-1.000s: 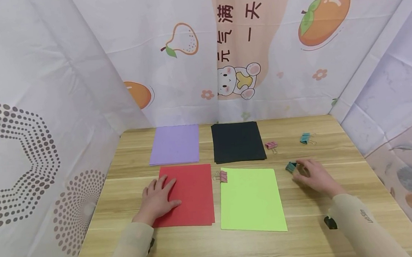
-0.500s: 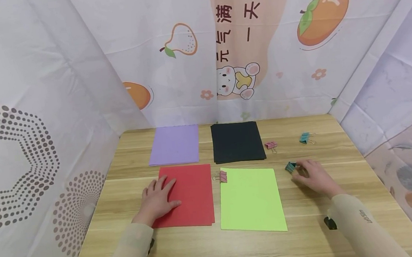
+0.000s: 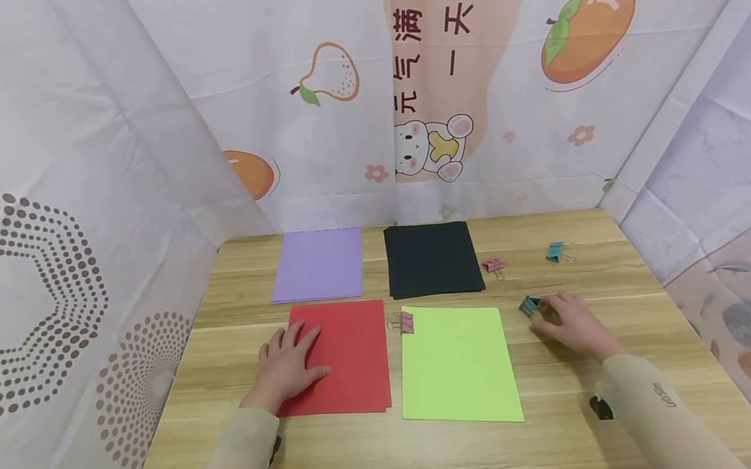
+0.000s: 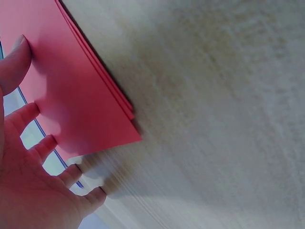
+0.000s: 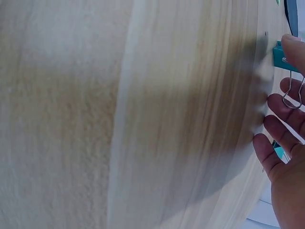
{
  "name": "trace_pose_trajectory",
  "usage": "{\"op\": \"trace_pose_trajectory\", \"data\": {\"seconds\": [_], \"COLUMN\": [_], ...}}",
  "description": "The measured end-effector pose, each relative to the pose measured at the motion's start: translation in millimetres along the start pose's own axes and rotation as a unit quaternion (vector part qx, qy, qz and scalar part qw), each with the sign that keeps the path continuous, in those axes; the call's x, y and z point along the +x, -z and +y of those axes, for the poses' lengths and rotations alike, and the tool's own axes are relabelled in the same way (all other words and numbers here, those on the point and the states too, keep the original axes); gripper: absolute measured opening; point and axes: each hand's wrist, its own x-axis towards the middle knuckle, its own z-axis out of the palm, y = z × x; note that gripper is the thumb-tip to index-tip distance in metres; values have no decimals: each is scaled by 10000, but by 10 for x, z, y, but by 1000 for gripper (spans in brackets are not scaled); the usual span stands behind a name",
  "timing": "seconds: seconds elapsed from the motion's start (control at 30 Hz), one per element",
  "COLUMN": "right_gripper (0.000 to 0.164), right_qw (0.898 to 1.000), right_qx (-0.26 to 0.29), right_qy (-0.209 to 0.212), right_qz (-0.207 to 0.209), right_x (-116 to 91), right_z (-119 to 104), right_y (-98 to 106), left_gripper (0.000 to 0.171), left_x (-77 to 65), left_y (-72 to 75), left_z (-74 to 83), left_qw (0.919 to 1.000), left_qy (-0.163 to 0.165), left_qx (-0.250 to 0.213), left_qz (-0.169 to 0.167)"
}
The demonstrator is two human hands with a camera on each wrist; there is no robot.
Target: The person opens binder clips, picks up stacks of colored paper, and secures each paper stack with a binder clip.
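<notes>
My left hand (image 3: 285, 370) rests with spread fingers on the left part of a stack of red paper (image 3: 352, 356); the left wrist view shows the loosely stacked sheet edges. On the right, my right hand (image 3: 576, 326) pinches a teal binder clip (image 3: 528, 306) between thumb and index finger, low over the wooden table. One wire handle of that clip (image 5: 279, 57) shows beside the fingers in the right wrist view, while the thumb covers part of its body. Between the hands lies yellow-green paper (image 3: 457, 365), a pink binder clip (image 3: 407, 322) at its upper left corner.
Purple paper (image 3: 318, 264) and black paper (image 3: 433, 259) lie side by side along the back of the wooden table (image 3: 342, 461). Another pink binder clip (image 3: 493, 264) and a second teal one (image 3: 556, 251) sit at the back right. Printed curtains (image 3: 341, 148) enclose the table.
The teal clip by my right hand has turned slightly and shifted a little to the left with the fingertips. My left hand stays still on the red paper.
</notes>
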Motion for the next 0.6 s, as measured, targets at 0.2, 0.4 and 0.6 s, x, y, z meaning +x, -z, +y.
{"op": "trace_pose_trajectory", "data": {"seconds": [0.2,0.4,0.6], "right_gripper": [63,62,58], "right_qw": [10000,10000,9999], "right_qx": [-4,-46,-101], "right_qy": [-43,-73,-53], "right_qz": [-45,-42,-11], "right_x": [11,7,8], "right_z": [5,5,-12], "right_y": [-20,-31,-40], "left_gripper": [83,83,83], "left_x": [1,1,6], "left_y": [-35,-27,-29], "left_z": [-19,-19,-26], "left_qw": [10000,9999,10000], "left_qy": [-15,-37,-26], "left_qx": [-55,-85,-68], "left_qz": [5,78,30]}}
